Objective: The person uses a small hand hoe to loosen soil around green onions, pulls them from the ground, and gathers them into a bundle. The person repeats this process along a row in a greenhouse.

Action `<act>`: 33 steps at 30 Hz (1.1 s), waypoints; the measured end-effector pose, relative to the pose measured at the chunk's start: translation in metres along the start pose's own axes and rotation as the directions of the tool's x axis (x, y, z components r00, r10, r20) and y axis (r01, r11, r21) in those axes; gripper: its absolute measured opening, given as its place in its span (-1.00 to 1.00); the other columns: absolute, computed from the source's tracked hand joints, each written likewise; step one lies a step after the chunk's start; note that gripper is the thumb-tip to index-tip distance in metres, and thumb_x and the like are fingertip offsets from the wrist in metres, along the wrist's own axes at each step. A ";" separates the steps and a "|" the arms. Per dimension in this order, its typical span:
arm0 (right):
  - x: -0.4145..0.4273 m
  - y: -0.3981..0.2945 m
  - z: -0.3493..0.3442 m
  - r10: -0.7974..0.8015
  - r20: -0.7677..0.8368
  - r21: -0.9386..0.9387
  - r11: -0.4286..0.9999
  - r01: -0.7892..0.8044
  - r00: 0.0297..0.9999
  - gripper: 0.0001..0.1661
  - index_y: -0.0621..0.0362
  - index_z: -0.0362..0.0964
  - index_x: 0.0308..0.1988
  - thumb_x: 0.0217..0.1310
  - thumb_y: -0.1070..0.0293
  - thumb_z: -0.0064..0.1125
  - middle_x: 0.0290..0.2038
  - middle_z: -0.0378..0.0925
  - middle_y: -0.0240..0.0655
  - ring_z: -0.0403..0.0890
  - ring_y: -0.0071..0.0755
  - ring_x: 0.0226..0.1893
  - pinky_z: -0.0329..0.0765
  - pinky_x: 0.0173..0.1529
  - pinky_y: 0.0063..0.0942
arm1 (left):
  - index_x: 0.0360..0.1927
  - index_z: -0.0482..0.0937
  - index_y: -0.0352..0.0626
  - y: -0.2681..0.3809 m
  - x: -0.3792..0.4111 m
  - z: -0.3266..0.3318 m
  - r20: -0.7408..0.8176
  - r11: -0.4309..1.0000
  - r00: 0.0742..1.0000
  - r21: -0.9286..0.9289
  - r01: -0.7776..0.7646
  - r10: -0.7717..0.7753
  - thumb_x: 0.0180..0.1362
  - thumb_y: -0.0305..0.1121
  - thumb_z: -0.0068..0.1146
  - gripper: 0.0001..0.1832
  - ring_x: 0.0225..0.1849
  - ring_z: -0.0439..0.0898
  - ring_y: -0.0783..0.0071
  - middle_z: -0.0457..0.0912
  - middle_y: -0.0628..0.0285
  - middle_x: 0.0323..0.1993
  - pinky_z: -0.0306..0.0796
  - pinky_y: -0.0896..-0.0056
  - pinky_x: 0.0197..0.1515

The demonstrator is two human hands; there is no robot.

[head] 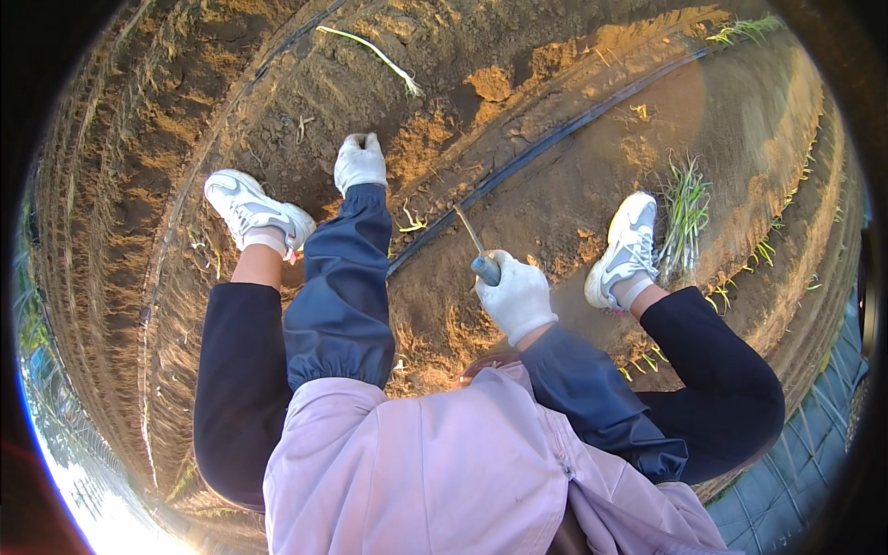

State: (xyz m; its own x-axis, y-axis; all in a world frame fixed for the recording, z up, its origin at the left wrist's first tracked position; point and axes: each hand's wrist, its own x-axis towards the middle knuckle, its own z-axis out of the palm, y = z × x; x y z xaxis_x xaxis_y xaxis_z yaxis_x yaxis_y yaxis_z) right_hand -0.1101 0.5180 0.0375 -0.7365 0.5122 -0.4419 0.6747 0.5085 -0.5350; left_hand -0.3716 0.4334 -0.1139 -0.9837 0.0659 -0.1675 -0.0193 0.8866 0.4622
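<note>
My left hand [360, 163], in a white glove, is over the loose soil with its fingers curled in; nothing shows in it. My right hand [517, 295], also gloved, grips a hand tool by its blue handle [486, 270]; a thin, rusty metal shaft [470, 230] points up and left from it, and its far end is hard to make out. Beyond my left hand a single green onion [374, 52], with pale roots, lies on the soil. A bunch of green onions [683, 215] lies beside the shoe on the right.
A dark drip-irrigation hose [548, 144] crosses the soil diagonally between my feet. White shoes stand at left [253, 208] and right [630, 246]. Small green plants [763, 251] grow in a row at right. Dark sheeting [798, 451] with crossing lines lies at the lower right.
</note>
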 end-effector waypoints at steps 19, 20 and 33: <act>0.025 0.015 -0.024 0.170 -0.199 0.337 0.937 -0.096 0.965 -0.63 0.14 0.52 -0.25 -0.03 0.13 0.28 -0.49 0.60 -0.17 0.63 -0.17 -0.44 0.53 -0.29 -0.36 | -0.15 0.45 -0.39 0.104 -0.012 -0.006 0.588 0.489 0.778 -0.757 0.433 0.222 0.11 -0.52 0.11 -0.76 -0.63 0.34 0.64 0.51 0.29 -0.49 0.26 0.66 -0.56; 0.027 0.015 -0.026 0.217 -0.195 0.430 0.895 -0.116 0.957 -0.60 0.16 0.52 -0.26 -0.03 0.10 0.29 -0.50 0.60 -0.19 0.63 -0.21 -0.45 0.53 -0.30 -0.39 | -0.16 0.45 -0.37 0.099 -0.035 -0.014 0.689 0.409 0.681 -0.712 0.571 0.248 0.12 -0.51 0.10 -0.78 -0.62 0.34 0.63 0.50 0.30 -0.49 0.27 0.63 -0.55; 0.034 0.035 -0.030 0.296 -0.042 0.581 0.785 -0.218 0.954 -0.58 0.25 0.51 -0.23 -0.04 0.16 0.30 -0.44 0.60 -0.20 0.62 -0.29 -0.41 0.50 -0.25 -0.44 | -0.12 0.50 -0.25 0.082 -0.109 -0.032 0.837 0.477 0.225 -0.481 0.735 0.498 0.13 -0.35 0.15 -0.73 -0.37 0.48 0.56 0.53 0.30 -0.36 0.42 0.49 -0.25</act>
State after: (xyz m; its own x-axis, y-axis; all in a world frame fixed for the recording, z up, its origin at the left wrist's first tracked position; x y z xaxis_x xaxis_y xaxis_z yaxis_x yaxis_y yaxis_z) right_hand -0.1103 0.5741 0.0258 -0.5011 0.6684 -0.5497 0.6610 -0.1143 -0.7416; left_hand -0.2713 0.4845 -0.0292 -0.0815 0.8396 -0.5370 -0.8187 0.2509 0.5166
